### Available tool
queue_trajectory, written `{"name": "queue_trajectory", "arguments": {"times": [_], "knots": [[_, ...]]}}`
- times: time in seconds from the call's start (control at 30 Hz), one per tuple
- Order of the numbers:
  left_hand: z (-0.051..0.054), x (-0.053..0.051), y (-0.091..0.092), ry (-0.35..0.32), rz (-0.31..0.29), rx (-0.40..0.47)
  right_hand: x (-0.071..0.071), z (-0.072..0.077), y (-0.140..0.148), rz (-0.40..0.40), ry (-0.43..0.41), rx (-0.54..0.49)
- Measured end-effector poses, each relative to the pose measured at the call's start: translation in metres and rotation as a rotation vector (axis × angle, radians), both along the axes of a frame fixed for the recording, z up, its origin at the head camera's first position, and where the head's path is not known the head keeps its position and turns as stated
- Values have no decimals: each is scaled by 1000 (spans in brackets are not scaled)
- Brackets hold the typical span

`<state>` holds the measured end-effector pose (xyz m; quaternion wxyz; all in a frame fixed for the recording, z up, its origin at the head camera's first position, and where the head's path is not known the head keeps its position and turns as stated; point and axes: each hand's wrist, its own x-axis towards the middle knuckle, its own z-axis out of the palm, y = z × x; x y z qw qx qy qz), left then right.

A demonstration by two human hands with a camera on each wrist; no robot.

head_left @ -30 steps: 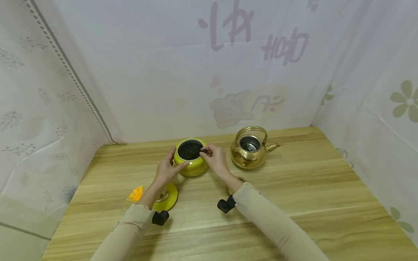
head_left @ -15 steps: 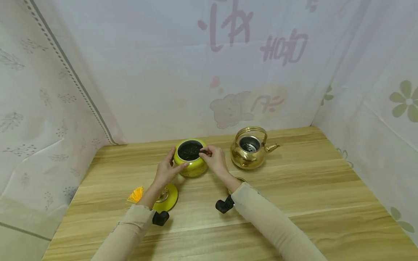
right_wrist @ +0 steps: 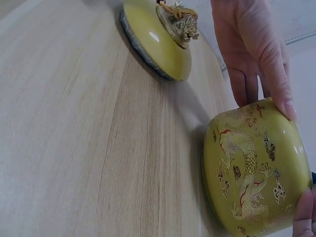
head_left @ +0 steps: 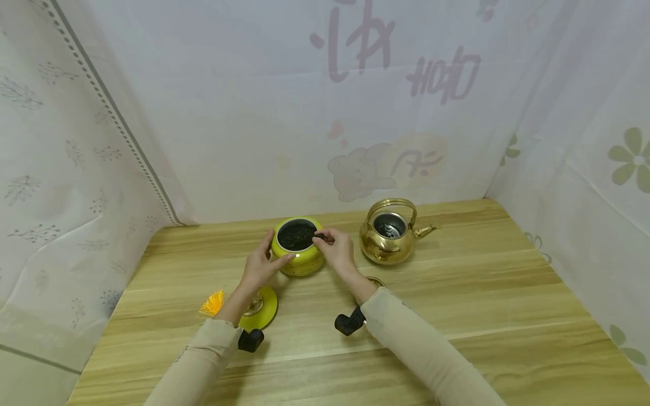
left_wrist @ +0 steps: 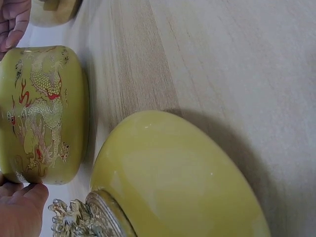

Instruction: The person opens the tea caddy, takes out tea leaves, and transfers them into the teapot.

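A yellow tea jar [head_left: 301, 263] with a dragon pattern stands uncovered, and dark tea leaves [head_left: 296, 235] lie inside. My left hand [head_left: 259, 265] grips its left side, thumb at the front and fingers round the far side. At the right rim, my right hand [head_left: 333, 248] pinches a small dark piece [head_left: 318, 235], too little of it showing to tell its kind. Beneath my left forearm the jar's yellow lid [left_wrist: 182, 173] lies with its ornate golden knob [left_wrist: 91, 217] upward. Right of the jar stands a golden kettle [head_left: 387, 248], uncovered, with some dark bits inside.
An orange tassel [head_left: 212, 303] spreads left of the yellow lid. A round golden piece [head_left: 376, 282] lies partly hidden under my right wrist. The wooden table [head_left: 457, 316] ends at a patterned cloth wall [head_left: 244, 169] behind the jar and kettle.
Both hands stay at the jar, the right one moving only slightly at the rim. The view has shifted a little; the jar, lid and kettle keep their places.
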<state>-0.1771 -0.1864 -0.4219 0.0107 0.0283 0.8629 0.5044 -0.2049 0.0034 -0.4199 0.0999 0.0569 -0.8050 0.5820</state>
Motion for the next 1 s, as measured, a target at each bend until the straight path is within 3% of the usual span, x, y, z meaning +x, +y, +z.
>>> {"name": "queue_trajectory", "arguments": {"times": [0.37,1.0], "knots": [[-2,-1,0,14,0,0,2,1,3,13,-135,-268],[-2,-1,0,2,5,0,10,1,17,-14,-172,-480]]}}
